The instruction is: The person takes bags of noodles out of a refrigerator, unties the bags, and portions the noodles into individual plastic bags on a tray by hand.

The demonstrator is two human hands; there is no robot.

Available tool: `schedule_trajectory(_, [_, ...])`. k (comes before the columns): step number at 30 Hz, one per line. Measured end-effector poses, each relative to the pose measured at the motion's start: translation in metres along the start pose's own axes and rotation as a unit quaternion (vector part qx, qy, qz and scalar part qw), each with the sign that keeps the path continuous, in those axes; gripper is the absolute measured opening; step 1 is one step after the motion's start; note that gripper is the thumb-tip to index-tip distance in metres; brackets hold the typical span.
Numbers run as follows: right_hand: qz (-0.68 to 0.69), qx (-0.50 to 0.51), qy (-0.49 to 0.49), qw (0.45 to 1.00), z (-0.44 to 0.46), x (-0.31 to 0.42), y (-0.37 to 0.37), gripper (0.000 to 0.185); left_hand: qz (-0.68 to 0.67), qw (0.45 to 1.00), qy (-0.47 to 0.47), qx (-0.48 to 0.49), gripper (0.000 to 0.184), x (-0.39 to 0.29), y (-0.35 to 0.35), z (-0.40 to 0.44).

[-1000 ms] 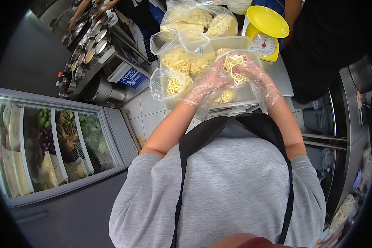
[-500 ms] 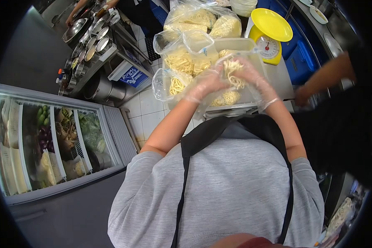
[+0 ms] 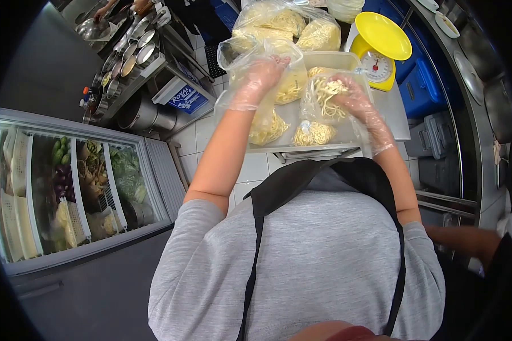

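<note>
Both my hands wear clear plastic gloves. My right hand (image 3: 355, 99) is closed around a loose bundle of noodles (image 3: 328, 94), strands hanging over a pale plastic tub (image 3: 330, 58). Just below the bundle, a small bagged portion of noodles (image 3: 314, 134) lies in the tub. My left hand (image 3: 264, 78) is on the upper part of an open clear plastic bag (image 3: 294, 62), fingers curled at its edge. Noodles (image 3: 290, 91) show through that bag, and more noodles (image 3: 272, 129) lie below my left wrist.
Large bags of noodles (image 3: 318, 35) lie behind the tub. A yellow kitchen scale (image 3: 384, 37) stands right of them. At left are a shelf of metal pans (image 3: 128, 65) and a glass-topped fridge (image 3: 96, 187). A co-worker's arm (image 3: 466, 241) is close on my right.
My left hand has moved from beside the right hand up and left to the bag. My right hand has shifted slightly right with its noodles. The co-worker has moved back and down along my right side.
</note>
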State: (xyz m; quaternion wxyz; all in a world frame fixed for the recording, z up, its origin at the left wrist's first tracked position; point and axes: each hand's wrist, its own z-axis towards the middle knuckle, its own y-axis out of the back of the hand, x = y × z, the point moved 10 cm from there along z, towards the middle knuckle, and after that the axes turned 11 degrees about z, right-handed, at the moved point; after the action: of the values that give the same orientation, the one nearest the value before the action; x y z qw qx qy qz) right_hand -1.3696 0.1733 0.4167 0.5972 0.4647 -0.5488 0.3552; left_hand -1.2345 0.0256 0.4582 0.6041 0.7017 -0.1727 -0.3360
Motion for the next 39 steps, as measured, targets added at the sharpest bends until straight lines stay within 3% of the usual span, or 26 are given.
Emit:
schedule_trajectory(1, [0.128, -0.019, -0.033, 0.991, -0.003, -0.004, 0.005, 0.044, 0.017, 0.999, 0.037, 0.018, 0.04, 0.003, -0.003, 0.001])
schedule_trajectory(5, [0.188, -0.025, -0.001, 0.982, 0.001, -0.003, 0.029, 0.049, 0.05, 0.996, -0.017, -0.069, 0.038, -0.007, 0.005, 0.001])
schedule_trajectory(7, [0.349, -0.027, -0.008, 0.937, 0.004, -0.007, 0.033, 0.054, -0.065, 0.962, -0.139, -0.225, 0.041, -0.025, 0.032, -0.015])
schedule_trajectory(11, [0.405, -0.068, -0.007, 0.912, -0.003, 0.003, 0.045, 0.055, -0.145, 0.946, -0.181, -0.227, 0.05, -0.051, 0.051, -0.036])
schedule_trajectory(13, [0.467, -0.054, 0.001, 0.882, -0.005, 0.008, 0.05, 0.047, -0.268, 0.934, -0.199, -0.126, 0.062, -0.066, 0.052, -0.045])
schedule_trajectory(14, [0.498, -0.047, 0.005, 0.866, -0.006, 0.011, 0.051, 0.043, -0.268, 0.934, -0.198, -0.127, 0.062, -0.065, 0.05, -0.047])
schedule_trajectory(16, [0.469, -0.068, 0.018, 0.881, -0.006, 0.022, 0.056, 0.042, -0.335, 0.92, -0.193, -0.067, 0.067, -0.059, 0.031, -0.045])
schedule_trajectory(18, [0.563, -0.022, 0.064, 0.824, 0.004, 0.039, 0.055, 0.046, -0.262, 0.94, -0.208, -0.071, 0.069, -0.053, 0.017, -0.05])
schedule_trajectory(20, [0.551, 0.0, 0.088, 0.83, 0.017, 0.05, 0.056, 0.053, -0.186, 0.954, -0.223, -0.074, 0.071, -0.05, 0.007, -0.054])
schedule_trajectory(22, [0.528, 0.145, 0.245, 0.8, 0.018, 0.106, 0.039, 0.059, -0.214, 0.963, -0.151, -0.066, 0.076, -0.036, 0.001, -0.055])
schedule_trajectory(23, [0.527, 0.083, 0.219, 0.817, 0.025, 0.109, 0.035, 0.046, -0.213, 0.963, -0.15, -0.066, 0.076, -0.034, -0.001, -0.055])
schedule_trajectory(24, [0.528, 0.083, 0.219, 0.817, 0.029, 0.117, 0.024, 0.046, -0.236, 0.957, -0.151, -0.079, 0.079, -0.03, -0.001, -0.055])
schedule_trajectory(26, [0.606, 0.137, 0.225, 0.75, 0.037, 0.133, 0.003, 0.046, -0.258, 0.95, -0.151, -0.092, 0.081, -0.024, -0.003, -0.056])
schedule_trajectory(27, [0.607, 0.138, 0.225, 0.75, 0.045, 0.138, -0.008, 0.046, -0.271, 0.947, -0.143, -0.092, 0.084, -0.021, -0.005, -0.056])
schedule_trajectory(28, [0.562, 0.102, 0.131, 0.81, 0.061, 0.124, -0.027, 0.05, -0.285, 0.944, -0.136, -0.093, 0.087, -0.018, -0.007, -0.055])
schedule_trajectory(29, [0.535, 0.083, 0.083, 0.837, 0.065, 0.112, -0.04, 0.053, -0.285, 0.944, -0.135, -0.095, 0.087, -0.015, -0.01, -0.053])
schedule_trajectory(30, [0.507, 0.068, 0.035, 0.858, 0.069, 0.1, -0.052, 0.056, -0.385, 0.915, -0.105, -0.055, 0.088, -0.006, -0.02, -0.047])
schedule_trajectory(31, [0.465, 0.059, 0.077, 0.88, 0.067, 0.089, -0.061, 0.053, -0.48, 0.874, -0.074, -0.016, 0.09, -0.001, -0.027, -0.044])
schedule_trajectory(34, [0.375, 0.086, 0.121, 0.915, 0.053, 0.059, -0.088, 0.048, -0.433, 0.9, -0.045, -0.022, 0.09, -0.006, -0.014, -0.042])
schedule_trajectory(35, [0.326, 0.116, 0.125, 0.93, 0.049, 0.051, -0.095, 0.044, -0.546, 0.835, -0.058, -0.015, 0.088, -0.013, -0.007, -0.047])
schedule_trajectory(36, [0.325, 0.118, 0.124, 0.93, 0.05, 0.043, -0.091, 0.044, -0.547, 0.835, -0.057, -0.015, 0.088, -0.014, -0.005, -0.048])
schedule_trajectory(38, [0.04, 0.151, 0.172, 0.973, 0.055, 0.036, -0.094, 0.043, -0.554, 0.831, -0.049, -0.028, 0.084, -0.014, -0.002, -0.049])
schedule_trajectory(39, [-0.066, 0.171, 0.284, 0.941, 0.054, 0.05, -0.101, 0.045, -0.467, 0.881, -0.043, -0.054, 0.079, -0.015, 0.01, -0.054])
